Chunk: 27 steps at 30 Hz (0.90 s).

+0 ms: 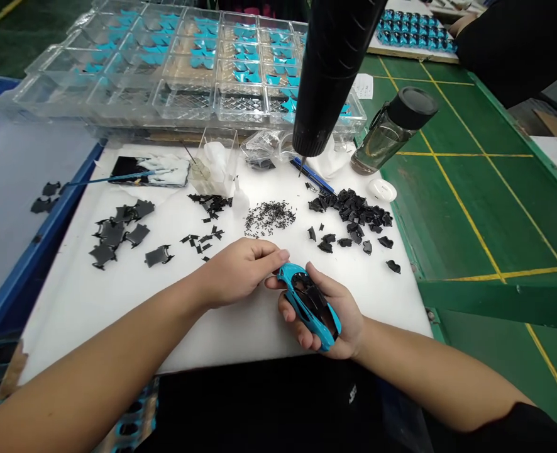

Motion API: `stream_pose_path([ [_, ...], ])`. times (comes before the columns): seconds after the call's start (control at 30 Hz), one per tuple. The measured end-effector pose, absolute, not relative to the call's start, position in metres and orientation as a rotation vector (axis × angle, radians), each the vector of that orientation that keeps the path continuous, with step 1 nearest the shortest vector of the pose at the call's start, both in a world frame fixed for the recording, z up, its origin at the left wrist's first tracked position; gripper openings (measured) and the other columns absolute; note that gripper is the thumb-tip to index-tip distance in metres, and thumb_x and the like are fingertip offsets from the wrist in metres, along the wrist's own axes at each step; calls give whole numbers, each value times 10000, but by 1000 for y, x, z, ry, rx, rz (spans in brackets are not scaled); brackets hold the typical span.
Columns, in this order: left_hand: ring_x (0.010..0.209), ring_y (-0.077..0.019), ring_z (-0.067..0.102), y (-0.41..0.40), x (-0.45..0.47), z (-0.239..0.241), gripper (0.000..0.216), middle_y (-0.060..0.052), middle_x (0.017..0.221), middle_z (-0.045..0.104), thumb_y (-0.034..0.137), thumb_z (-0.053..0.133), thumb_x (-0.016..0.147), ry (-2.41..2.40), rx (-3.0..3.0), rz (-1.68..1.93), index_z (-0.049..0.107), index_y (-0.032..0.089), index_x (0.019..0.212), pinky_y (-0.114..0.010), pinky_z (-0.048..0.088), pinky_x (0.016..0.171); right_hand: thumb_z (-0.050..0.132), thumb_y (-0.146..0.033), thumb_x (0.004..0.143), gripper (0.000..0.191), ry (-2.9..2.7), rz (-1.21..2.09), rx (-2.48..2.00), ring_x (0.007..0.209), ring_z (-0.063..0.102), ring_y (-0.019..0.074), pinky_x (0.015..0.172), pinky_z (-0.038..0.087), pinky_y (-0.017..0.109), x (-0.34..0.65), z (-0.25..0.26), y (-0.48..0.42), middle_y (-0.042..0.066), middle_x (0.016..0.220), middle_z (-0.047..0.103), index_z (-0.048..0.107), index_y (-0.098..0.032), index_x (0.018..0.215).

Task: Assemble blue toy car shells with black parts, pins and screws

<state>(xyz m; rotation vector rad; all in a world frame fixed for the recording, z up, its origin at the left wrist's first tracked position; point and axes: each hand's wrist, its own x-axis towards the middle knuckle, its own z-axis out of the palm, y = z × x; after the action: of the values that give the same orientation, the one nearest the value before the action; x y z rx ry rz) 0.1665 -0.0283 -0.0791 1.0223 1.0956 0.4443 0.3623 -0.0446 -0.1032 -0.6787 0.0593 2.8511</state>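
A blue toy car body with dark windows rests in my right hand, whose fingers wrap round its sides. My left hand is at the car's upper-left end, thumb and fingers pinched there; whether a small part sits between them is hidden. Just beyond my hands lies a heap of tiny black screws. Small black plastic parts are piled to the right, and flat black plates lie to the left. Between them are little black rectangular pieces.
A black electric screwdriver hangs above the white work board. Behind stand clear compartment trays with blue parts. A drink bottle, a blue pen, a white round lid and a blue-handled brush are around the board.
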Motion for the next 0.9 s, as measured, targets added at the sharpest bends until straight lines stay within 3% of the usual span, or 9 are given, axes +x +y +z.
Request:
stream_pose_path([
  [0.13,567,-109,520,-28,165,-81,382,33,613,480,494,510,905,1104,1038,425,527,179,689,-242,412,581,-59,-538,996,739,99,2847,-598,556,682,190,383,488,193,363,-105,-44,88,772,628,517,-113,1175],
  [0.3,592,-95,497,-27,165,-80,387,37,619,513,488,541,897,1161,1069,405,544,172,673,-232,387,609,-58,-524,1000,740,149,2829,-498,654,717,229,487,557,225,362,-108,-47,105,815,627,517,-94,1180],
  [0.5,595,-93,499,-27,166,-79,328,36,604,552,461,628,852,1144,994,412,585,170,706,-225,393,608,58,-657,979,734,151,2821,-401,783,729,264,602,589,231,360,-111,-52,92,867,606,544,-112,1048],
  [0.9,573,-92,499,-26,169,-83,351,23,592,552,476,668,818,1181,998,350,597,149,713,-209,379,553,34,-732,920,839,194,2835,-355,757,731,246,594,581,209,359,-111,-54,62,796,604,558,-91,1055],
])
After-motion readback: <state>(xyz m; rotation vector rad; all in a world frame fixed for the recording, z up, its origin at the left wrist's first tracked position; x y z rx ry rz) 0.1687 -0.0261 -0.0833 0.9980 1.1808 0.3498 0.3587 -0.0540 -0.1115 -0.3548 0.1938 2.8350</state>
